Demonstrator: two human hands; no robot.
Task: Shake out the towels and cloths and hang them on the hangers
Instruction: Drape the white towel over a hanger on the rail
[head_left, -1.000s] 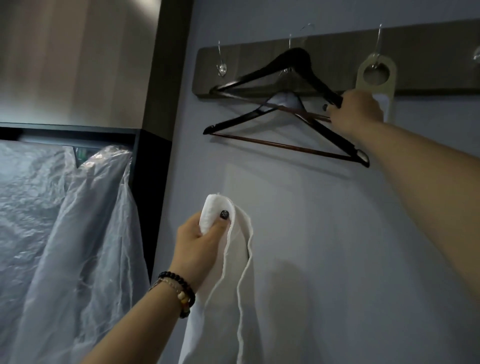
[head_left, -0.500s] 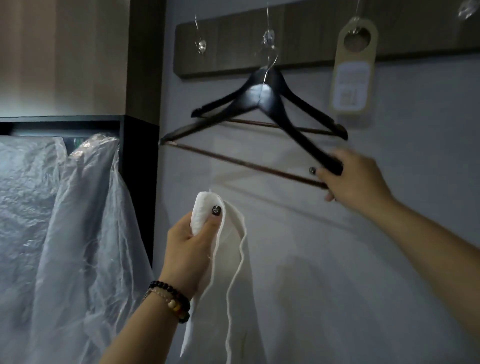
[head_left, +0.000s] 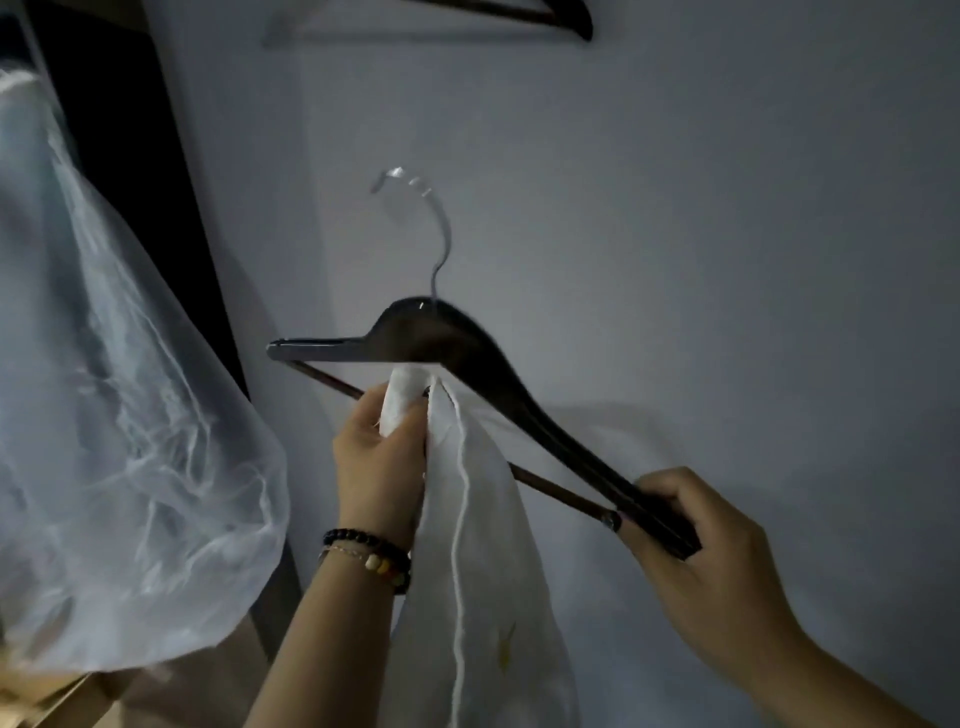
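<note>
Dark wooden hanger (head_left: 470, 364) held free in front of the pale wall (head_left: 727, 234), tilted, left end higher and right end lower, metal hook (head_left: 441, 234) standing up from the middle and catching on nothing. Right hand (head_left: 711, 561) clamped around the hanger's lower right end, fingers curled over the shoulder piece, thumb with a dark nail lying near the joint where the thin crossbar (head_left: 556, 488) meets it. Left hand (head_left: 376, 457) gripping the bunched top of a white towel (head_left: 467, 545), fingers and thumb curled round the fold, raised just under the hanger's middle, right at the crossbar. Top of the towel poking up into the gap between crossbar and shoulder piece, touching the underside of the dark wood; rest of the towel hanging straight down in loose folds past the wrist, a stitched edge running down its length and a small yellowish mark low on the cloth. Whether the towel already lies over the crossbar or only in front of it, hard to tell. Beaded bracelets (head_left: 371, 556) on the left wrist. Clear plastic sheeting (head_left: 119, 441) bulging at far left beside a dark upright panel (head_left: 130, 182). Second dark hanger (head_left: 566, 15) partly in view at the top edge, well apart from the one in hand.
</note>
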